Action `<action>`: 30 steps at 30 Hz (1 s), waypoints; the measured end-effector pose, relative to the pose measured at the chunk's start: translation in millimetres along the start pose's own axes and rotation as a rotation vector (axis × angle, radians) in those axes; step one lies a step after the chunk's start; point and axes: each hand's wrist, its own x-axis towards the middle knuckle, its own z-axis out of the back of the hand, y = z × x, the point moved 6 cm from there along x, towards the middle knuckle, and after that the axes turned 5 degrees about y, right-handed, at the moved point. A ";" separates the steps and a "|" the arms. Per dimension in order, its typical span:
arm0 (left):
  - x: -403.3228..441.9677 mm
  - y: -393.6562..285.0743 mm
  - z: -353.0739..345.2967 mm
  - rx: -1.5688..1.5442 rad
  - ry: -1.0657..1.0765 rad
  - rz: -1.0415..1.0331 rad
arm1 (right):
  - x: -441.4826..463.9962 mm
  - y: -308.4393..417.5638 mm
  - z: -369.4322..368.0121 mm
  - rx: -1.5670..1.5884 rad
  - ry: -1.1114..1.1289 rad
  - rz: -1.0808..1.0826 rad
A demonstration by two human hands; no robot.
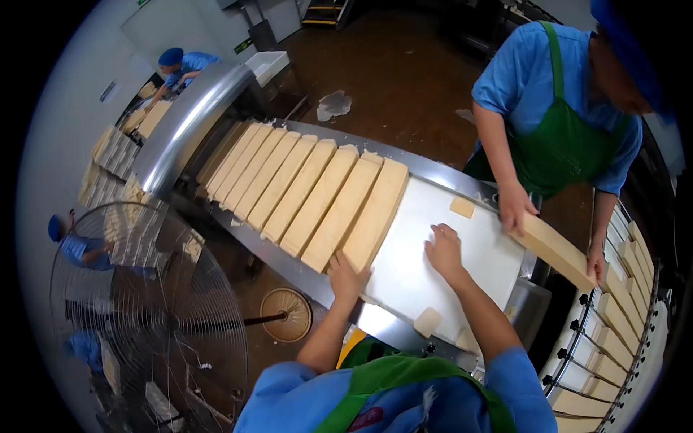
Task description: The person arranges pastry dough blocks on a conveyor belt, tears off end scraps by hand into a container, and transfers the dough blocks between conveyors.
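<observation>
Long pale-yellow slabs that look like dough (294, 191) lie side by side across a white conveyor belt (411, 252). My left hand (347, 278) touches the near end of the rightmost slab (377, 213), its fingers apart rather than wrapped round it. Over the bare belt to the right is my right hand (444, 252), fingers spread and holding nothing. A small flat offcut (462, 208) lies on the belt beyond it, and another offcut (427, 322) sits near the belt's close edge.
Across the belt a co-worker (556, 108) holds one slab (556, 249) in both hands beside a rack (606, 339) of slabs. A metal hood (195, 119) covers the belt's far end. A large fan (148, 310) stands at left; other people work behind.
</observation>
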 end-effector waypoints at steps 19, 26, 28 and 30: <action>6.7 1.4 -14.9 0.104 0.243 -0.080 | 162.7 69.0 -26.4 -0.062 0.249 -0.435; -27.0 -41.9 -42.6 -0.064 0.379 -0.268 | 59.3 -30.3 49.4 0.046 0.071 -0.755; -47.3 -69.6 -52.2 -0.081 0.398 -0.393 | 23.4 -61.0 76.0 0.055 0.093 -0.869; -69.8 -95.8 -58.7 -0.092 0.434 -0.459 | -16.4 -91.8 82.6 0.022 0.011 -0.951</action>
